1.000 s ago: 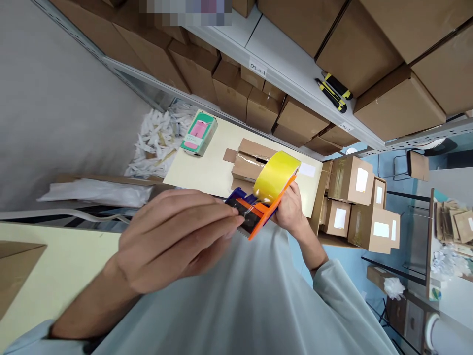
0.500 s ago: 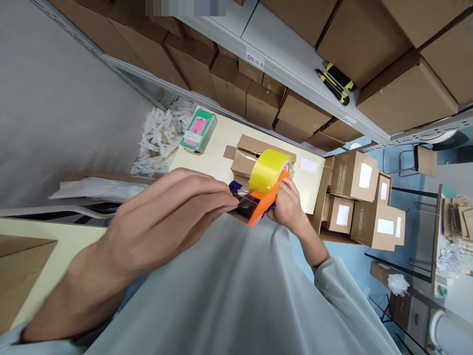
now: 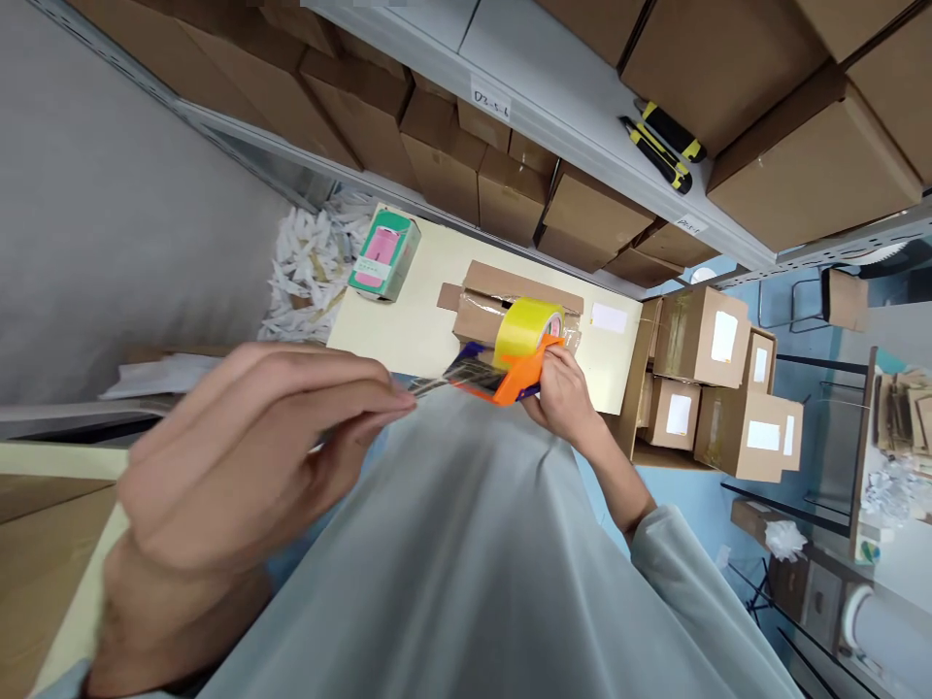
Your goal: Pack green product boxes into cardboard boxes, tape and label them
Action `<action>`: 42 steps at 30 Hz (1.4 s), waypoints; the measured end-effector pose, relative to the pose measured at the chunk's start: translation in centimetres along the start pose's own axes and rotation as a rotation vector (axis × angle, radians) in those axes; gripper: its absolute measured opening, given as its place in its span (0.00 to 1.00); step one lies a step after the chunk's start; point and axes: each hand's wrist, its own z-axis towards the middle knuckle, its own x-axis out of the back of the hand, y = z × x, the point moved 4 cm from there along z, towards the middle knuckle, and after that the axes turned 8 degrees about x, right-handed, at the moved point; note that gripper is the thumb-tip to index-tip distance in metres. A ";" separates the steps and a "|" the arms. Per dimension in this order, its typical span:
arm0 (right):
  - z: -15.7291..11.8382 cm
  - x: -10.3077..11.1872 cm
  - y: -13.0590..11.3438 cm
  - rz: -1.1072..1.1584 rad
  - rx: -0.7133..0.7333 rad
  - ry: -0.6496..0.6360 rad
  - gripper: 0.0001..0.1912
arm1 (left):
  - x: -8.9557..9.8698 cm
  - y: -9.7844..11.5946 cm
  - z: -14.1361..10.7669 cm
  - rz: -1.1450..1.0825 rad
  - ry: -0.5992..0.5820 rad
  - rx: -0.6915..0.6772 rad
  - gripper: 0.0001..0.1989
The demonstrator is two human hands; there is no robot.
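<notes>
My right hand (image 3: 566, 396) grips an orange and dark blue tape dispenser (image 3: 520, 377) that carries a roll of yellowish packing tape (image 3: 521, 330). From the dispenser's front a strip of clear tape (image 3: 435, 380) stretches left to my left hand (image 3: 269, 437), whose thumb and fingers pinch its end. Behind the dispenser, a small brown cardboard box (image 3: 477, 309) with flaps and shiny tape on it lies on the pale yellow table (image 3: 429, 254); the dispenser hides part of it.
A green and pink box (image 3: 384, 254) stands at the table's left, beside shredded paper (image 3: 302, 277). A white label (image 3: 608, 318) lies to the right. Shelves (image 3: 510, 116) of cartons run above, with two utility knives (image 3: 659, 150). Labelled cartons (image 3: 677, 413) are stacked at the right.
My left hand has moved left, away from the dispenser, drawing out a strip of tape. The dispenser in my right hand has tilted and shifted slightly up.
</notes>
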 end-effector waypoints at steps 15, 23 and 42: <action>4.5 2.9 6.8 0.071 -0.488 -0.734 0.24 | -11.8 -16.1 3.0 -0.494 -0.123 0.664 0.16; 10.7 0.7 11.3 0.204 -0.598 -0.817 0.33 | -17.2 -22.4 5.5 -0.683 -0.081 0.770 0.18; 12.5 -3.6 12.0 0.169 -0.769 -1.019 0.39 | -24.8 -29.4 4.0 -0.833 -0.205 0.993 0.18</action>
